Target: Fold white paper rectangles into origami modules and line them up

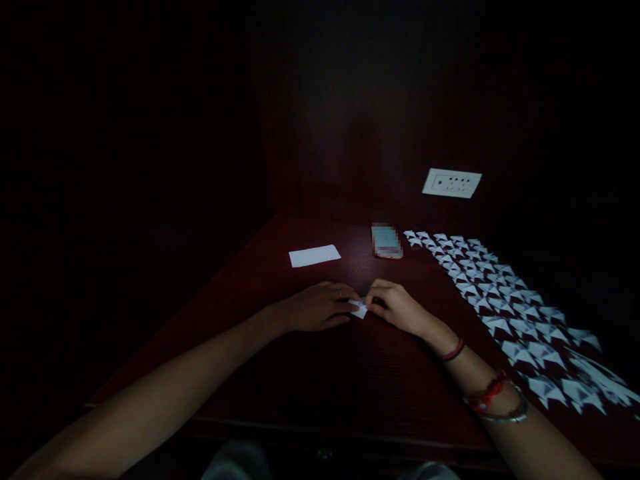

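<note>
head cam | from wearer's head | looks forward and down | table [310,380] near | wall [345,167] beyond

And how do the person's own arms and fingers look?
The left forearm and right forearm are bare, without visible sleeves. One left finger has a ring. The right forearm wears a dark red band, a thicker red bracelet and a silvery one.

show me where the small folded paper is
In the head view, the small folded paper is just right of centre on the tabletop, between the left hand and right hand, nearer than the smartphone.
</note>
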Demonstrator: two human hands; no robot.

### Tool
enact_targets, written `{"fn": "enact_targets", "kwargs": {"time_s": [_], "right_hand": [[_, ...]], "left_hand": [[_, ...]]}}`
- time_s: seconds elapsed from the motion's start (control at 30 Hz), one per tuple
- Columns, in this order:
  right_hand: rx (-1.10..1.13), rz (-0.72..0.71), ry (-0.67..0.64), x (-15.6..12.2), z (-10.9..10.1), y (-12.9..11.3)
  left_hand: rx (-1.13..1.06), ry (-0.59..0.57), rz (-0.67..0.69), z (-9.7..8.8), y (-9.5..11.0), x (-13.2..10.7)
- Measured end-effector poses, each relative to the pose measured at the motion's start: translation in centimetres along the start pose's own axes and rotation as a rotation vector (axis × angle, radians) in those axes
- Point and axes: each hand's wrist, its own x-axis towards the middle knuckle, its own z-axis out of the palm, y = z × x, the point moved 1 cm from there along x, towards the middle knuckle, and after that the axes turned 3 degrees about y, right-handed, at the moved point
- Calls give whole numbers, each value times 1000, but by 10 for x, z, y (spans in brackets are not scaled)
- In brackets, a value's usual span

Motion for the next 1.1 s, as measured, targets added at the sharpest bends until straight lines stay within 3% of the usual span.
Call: {"fn": "enact_targets", "kwargs": {"time_s": [0.37, 0.53, 1.1], "right_hand": [[-78, -125, -73, -1, -5, -1], [-129, -132, -147, -2, -7, -2], [-192, -184, -187, -2, -7, -1]], "left_hand": [[-135, -31, -24, -1, 1, -1], [-166, -23, -23, -1, 0, -2], [-217, -7, -57, 0, 0, 1]]}}
